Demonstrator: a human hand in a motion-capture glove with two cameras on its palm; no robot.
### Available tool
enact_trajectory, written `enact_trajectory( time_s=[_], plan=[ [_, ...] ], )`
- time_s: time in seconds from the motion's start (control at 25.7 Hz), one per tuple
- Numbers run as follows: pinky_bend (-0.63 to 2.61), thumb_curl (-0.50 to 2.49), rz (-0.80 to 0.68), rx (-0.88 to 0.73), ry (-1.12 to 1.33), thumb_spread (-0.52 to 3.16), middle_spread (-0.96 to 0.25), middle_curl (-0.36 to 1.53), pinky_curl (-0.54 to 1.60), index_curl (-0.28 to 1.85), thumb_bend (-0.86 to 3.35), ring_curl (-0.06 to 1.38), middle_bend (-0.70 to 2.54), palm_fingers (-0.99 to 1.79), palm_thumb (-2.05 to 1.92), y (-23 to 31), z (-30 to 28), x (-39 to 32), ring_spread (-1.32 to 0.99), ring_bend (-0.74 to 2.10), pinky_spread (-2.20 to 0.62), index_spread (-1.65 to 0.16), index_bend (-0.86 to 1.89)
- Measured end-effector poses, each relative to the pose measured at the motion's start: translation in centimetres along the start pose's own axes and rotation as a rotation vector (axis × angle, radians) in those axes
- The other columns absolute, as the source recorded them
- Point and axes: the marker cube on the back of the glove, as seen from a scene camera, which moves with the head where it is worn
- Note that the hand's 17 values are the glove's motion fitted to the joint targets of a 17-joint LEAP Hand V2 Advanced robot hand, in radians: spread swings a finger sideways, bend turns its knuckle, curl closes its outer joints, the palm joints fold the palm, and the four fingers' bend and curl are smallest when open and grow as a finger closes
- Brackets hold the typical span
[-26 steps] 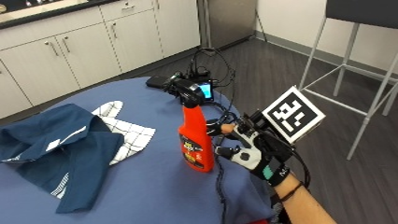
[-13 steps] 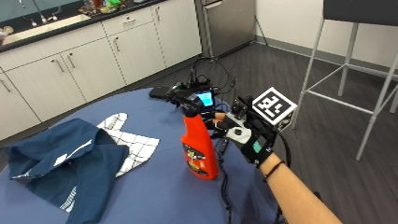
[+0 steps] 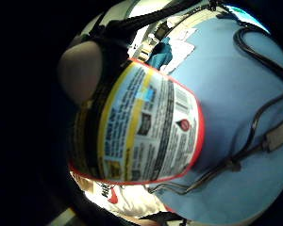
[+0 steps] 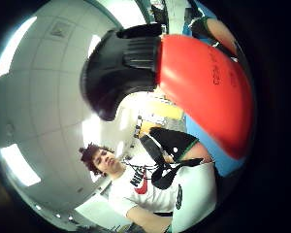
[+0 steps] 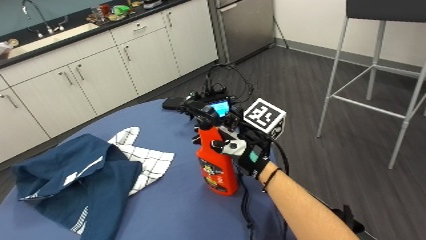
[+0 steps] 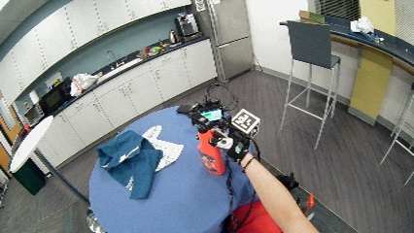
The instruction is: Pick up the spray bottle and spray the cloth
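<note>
A red spray bottle [image 5: 217, 170] with a black trigger head stands upright on the round blue table [image 5: 166, 220]. My gloved right hand [image 5: 243, 148] is wrapped around its neck and upper body from the right side. In the thumb side palm view the red shoulder [image 4: 203, 82] and black head [image 4: 121, 63] fill the picture. In the little finger side palm view the bottle's label [image 3: 141, 127] lies close, with a fingertip [image 3: 80, 70] curled past it. A dark blue cloth [image 5: 73, 185] lies crumpled to the bottle's left, partly over a white checked cloth [image 5: 145, 157].
Black cables [image 3: 254, 136] trail over the table by the bottle. A black device with a lit screen [image 5: 216, 107] sits at the table's far edge. A tall stool [image 5: 379, 75] stands on the floor to the right, with white cabinets [image 5: 80, 80] behind.
The outside camera has shifted. My hand has moved from beside the bottle's lower body up to its neck and closed around it. The bottle still stands in place.
</note>
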Motion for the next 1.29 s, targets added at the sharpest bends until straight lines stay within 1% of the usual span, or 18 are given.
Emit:
enact_trajectory(
  time_s=[0.16,0.27,0.35,0.47,0.74,0.86,1.01,1.29],
  plan=[
    [0.31,0.29,-0.022,0.045,0.038,0.99,-0.08,0.38,0.27,0.26,-0.02,0.33,0.29,0.72,0.60,-0.4,0.9,0.1,0.00,0.22,0.22,-0.35,0.12],
    [0.30,0.31,-0.037,0.113,0.050,0.98,-0.08,0.38,0.27,0.26,0.01,0.33,0.31,0.72,0.68,-0.5,1.3,-0.3,-0.01,0.23,0.23,-0.35,0.11],
    [0.25,0.34,-0.046,0.173,0.064,0.99,-0.10,0.42,0.25,0.25,0.06,0.33,0.41,0.84,0.78,-0.6,1.2,-0.5,-0.02,0.24,0.24,-0.35,0.11],
    [0.25,0.38,-0.060,0.255,0.100,0.96,-0.12,0.42,0.25,0.25,0.09,0.34,0.42,0.97,0.88,-0.4,0.9,-0.5,-0.05,0.30,0.24,-0.34,0.11],
    [0.29,0.45,-0.045,0.337,0.139,0.87,-0.12,0.43,0.28,0.24,0.08,0.39,0.40,1.07,0.95,0.4,0.7,-1.6,-0.08,0.41,0.23,-0.32,0.08],
    [0.31,0.47,-0.009,0.324,0.177,0.83,-0.12,0.44,0.29,0.24,0.06,0.40,0.41,1.08,0.97,-0.9,0.7,-3.8,-0.10,0.43,0.22,-0.31,0.07],
    [0.33,0.50,0.057,0.246,0.310,0.79,-0.12,0.45,0.30,0.23,0.04,0.41,0.41,1.08,0.98,-3.9,1.8,-7.2,-0.10,0.44,0.20,-0.31,0.07],
    [0.39,0.53,0.243,0.089,0.455,0.76,-0.11,0.46,0.32,0.20,-0.01,0.42,0.44,1.11,0.99,-8.3,3.9,-8.9,-0.10,0.49,0.18,-0.31,0.05]
  ],
)
